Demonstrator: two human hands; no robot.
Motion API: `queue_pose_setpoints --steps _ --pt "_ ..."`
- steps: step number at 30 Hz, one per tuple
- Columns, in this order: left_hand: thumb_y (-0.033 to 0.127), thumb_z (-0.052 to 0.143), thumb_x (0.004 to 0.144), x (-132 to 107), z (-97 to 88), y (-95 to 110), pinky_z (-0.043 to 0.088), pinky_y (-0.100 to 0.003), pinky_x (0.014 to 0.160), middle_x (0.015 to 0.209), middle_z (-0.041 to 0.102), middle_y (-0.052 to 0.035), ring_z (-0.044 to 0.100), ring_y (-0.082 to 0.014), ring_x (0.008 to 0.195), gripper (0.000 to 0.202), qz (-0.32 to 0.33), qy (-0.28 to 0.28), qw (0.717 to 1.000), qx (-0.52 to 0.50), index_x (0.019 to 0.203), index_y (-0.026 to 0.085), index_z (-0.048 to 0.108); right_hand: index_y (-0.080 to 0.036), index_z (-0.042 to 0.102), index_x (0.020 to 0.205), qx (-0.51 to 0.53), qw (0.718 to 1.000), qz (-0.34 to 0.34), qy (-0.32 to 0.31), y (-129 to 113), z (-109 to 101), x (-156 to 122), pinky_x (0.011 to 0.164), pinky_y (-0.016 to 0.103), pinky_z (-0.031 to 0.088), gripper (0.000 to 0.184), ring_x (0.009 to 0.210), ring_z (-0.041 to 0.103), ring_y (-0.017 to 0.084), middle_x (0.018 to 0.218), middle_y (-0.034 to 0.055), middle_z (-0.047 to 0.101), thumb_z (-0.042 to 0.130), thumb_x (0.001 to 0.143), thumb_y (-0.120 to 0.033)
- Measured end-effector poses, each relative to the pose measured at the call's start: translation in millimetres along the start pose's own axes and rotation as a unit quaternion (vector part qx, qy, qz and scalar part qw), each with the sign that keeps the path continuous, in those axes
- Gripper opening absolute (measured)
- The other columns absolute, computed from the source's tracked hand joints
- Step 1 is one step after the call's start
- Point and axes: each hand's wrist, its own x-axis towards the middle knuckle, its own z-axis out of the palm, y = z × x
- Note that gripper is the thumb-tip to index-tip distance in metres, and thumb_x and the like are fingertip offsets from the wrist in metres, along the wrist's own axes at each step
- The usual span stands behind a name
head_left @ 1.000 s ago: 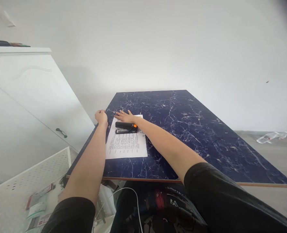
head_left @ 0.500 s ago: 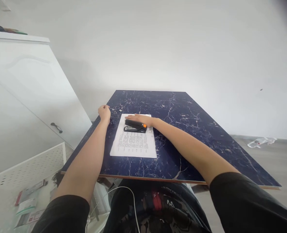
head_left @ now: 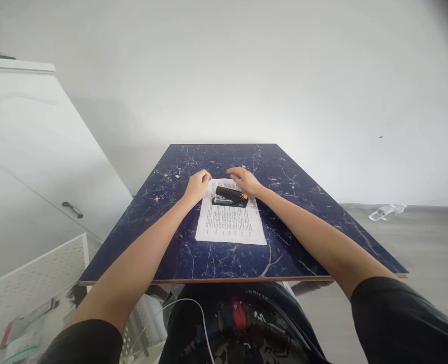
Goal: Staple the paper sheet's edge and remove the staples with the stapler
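A printed white paper sheet (head_left: 229, 222) lies on the dark blue marbled table (head_left: 296, 222). A black stapler with an orange tip (head_left: 230, 196) rests across the sheet's far end. My left hand (head_left: 197, 185) sits at the sheet's far left corner, fingers curled in a loose fist; I cannot see anything in it. Just behind the stapler hovers my right hand (head_left: 245, 180), its fingers stretched out and apart, holding nothing.
A white cabinet (head_left: 30, 167) with a dark handle stands at the left. Below it sits a white perforated rack (head_left: 23, 283) with packets. A small object (head_left: 177, 176) lies on the table's far left. A crumpled plastic bottle (head_left: 385, 211) lies on the floor at right.
My left hand moved from the table's left edge to the sheet's far left corner. My right hand lifted off the paper and now hovers behind the stapler. The view shifted left.
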Motion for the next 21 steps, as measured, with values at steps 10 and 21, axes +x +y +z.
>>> queue_pose_setpoints --steps 10,21 --pt "0.030 0.054 0.101 -7 27.1 -9 0.056 -0.032 0.081 0.089 0.071 -0.0082 0.068 -0.0191 0.085 0.032 -0.163 0.014 0.964 -0.209 0.075 0.017 0.067 -0.024 0.057 0.078 0.019 0.985 0.101 0.140 -16 1 -33 0.083 0.033 0.049 0.039 0.088 0.064 0.022 0.089 0.0062 0.069 0.027 0.100 -0.036" --pt "0.028 0.047 0.104 -5 26.6 -12 0.058 -0.034 0.085 0.091 0.072 -0.0094 0.070 -0.0177 0.084 0.034 -0.180 0.026 0.953 -0.242 0.078 0.016 0.065 -0.026 0.048 0.069 -0.031 0.994 0.075 0.072 -14 16 -36 0.087 0.038 0.045 0.039 0.079 0.057 0.023 0.075 0.0046 0.060 0.030 0.102 -0.035"
